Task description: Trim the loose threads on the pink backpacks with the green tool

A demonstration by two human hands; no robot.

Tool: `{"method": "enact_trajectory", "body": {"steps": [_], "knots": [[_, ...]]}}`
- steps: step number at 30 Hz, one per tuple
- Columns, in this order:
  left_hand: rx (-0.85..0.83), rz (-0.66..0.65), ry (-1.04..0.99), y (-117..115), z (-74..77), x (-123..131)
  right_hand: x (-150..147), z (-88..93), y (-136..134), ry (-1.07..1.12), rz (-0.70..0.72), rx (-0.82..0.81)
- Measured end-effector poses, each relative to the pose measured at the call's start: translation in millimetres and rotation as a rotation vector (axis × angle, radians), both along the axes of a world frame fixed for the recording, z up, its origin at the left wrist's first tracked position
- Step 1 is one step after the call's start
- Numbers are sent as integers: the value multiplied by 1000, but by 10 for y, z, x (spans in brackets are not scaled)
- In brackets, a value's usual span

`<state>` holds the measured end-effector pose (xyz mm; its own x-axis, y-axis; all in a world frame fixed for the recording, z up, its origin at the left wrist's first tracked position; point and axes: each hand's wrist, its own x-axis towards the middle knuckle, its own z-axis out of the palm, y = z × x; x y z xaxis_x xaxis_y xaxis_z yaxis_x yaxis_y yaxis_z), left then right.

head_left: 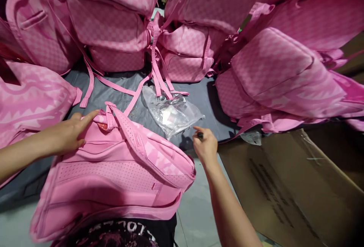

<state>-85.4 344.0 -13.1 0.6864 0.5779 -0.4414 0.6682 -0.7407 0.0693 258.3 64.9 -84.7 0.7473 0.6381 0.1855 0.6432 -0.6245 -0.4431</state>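
Note:
A pink backpack [93,175] lies on its side against my body, its padded back panel and shoulder straps facing up. My left hand [71,131] grips its edge beside the top carry handle, index finger stretched along the fabric and thumb on the panel. To the right of the backpack, my right hand [205,142] hovers with curled fingers around a small dark object [200,135], mostly hidden, whose kind I cannot make out. Just beyond that hand is a clear plastic bag [182,116] with white packets inside, lying on the dark sheet [119,78].
Several pink checkered backpacks [108,23] are piled along the back. Another pink backpack [284,72] leans at the right, and one with a jagged pattern [31,99] sits at the left. Loose straps [156,68] hang over the sheet. A cardboard box [284,175] stands lower right.

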Motion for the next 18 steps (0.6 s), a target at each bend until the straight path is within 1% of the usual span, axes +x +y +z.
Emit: {"method": "enact_trajectory", "body": {"steps": [2, 4, 7, 9, 11, 14, 18], "knots": [[-17, -1, 6, -21, 44, 21, 249, -214, 82, 9, 89, -137], [-5, 2, -4, -63, 101, 44, 329, -317, 255, 24, 177, -166], [13, 7, 2, -124, 158, 74, 288, -318, 561, -46, 255, -267], [14, 16, 37, -140, 158, 86, 244, -306, 727, -110, 295, -364], [20, 21, 60, -134, 138, 87, 214, -327, 830, -147, 335, -431], [36, 19, 53, -112, 106, 75, 194, -402, 851, -169, 386, -464], [27, 16, 50, -95, 97, 59, 194, -482, 691, -201, 423, -498]]}}
